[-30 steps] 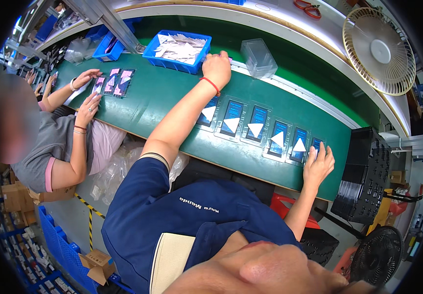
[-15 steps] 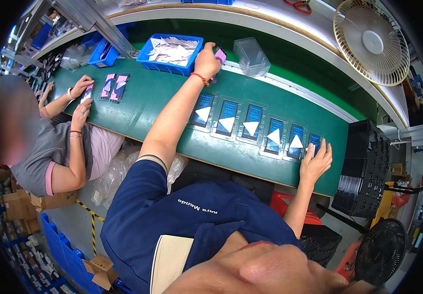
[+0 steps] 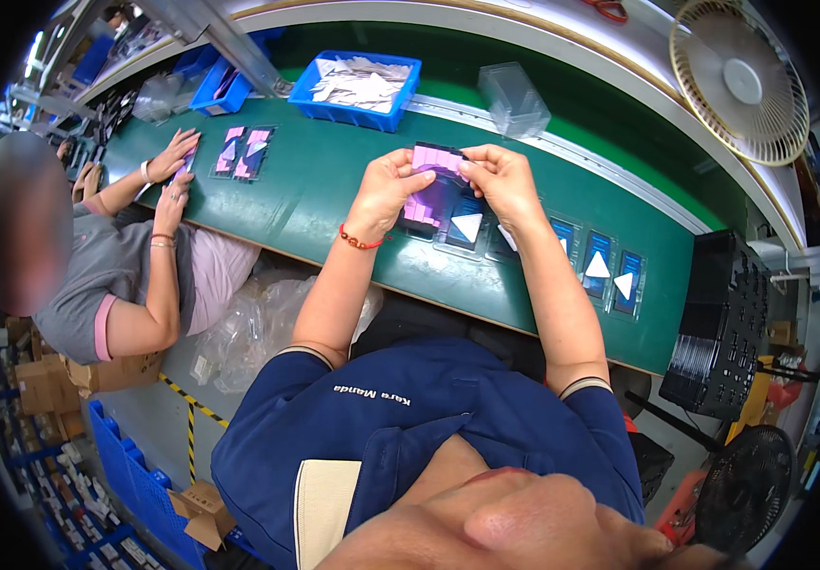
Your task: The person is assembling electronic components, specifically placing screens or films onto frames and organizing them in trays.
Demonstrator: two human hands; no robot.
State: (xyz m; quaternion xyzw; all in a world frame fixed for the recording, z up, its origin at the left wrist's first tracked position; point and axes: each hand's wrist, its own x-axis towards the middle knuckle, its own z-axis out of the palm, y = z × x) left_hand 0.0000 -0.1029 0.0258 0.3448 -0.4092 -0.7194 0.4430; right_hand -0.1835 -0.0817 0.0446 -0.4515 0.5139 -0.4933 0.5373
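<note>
Two hands and a held panel; clock directions are taken from the panel. The left hand (image 3: 386, 190) is clamped on the left edge of the panel (image 3: 434, 199), thumb on the face; a red bracelet (image 3: 362, 243) circles its wrist. The right hand (image 3: 503, 185) pinches the panel's upper right corner. The panel, dark with pink strips, is held tilted above the green table (image 3: 315, 204). From just below it toward 4 o'clock runs a row of blue cards (image 3: 602, 244) in clear trays, some partly hidden by the right arm; white triangles (image 3: 597, 267) lie on them. At 11 o'clock, a blue bin (image 3: 342, 116) holds white slips (image 3: 358, 81); at 1 o'clock stands a clear tub (image 3: 513, 100). Near 9 o'clock, a co-worker (image 3: 111, 271) works beside two pink-striped pieces (image 3: 256, 152). Farther out are black crates (image 3: 719, 328) at 4 o'clock and a pale fan (image 3: 741, 81) at 2.
</note>
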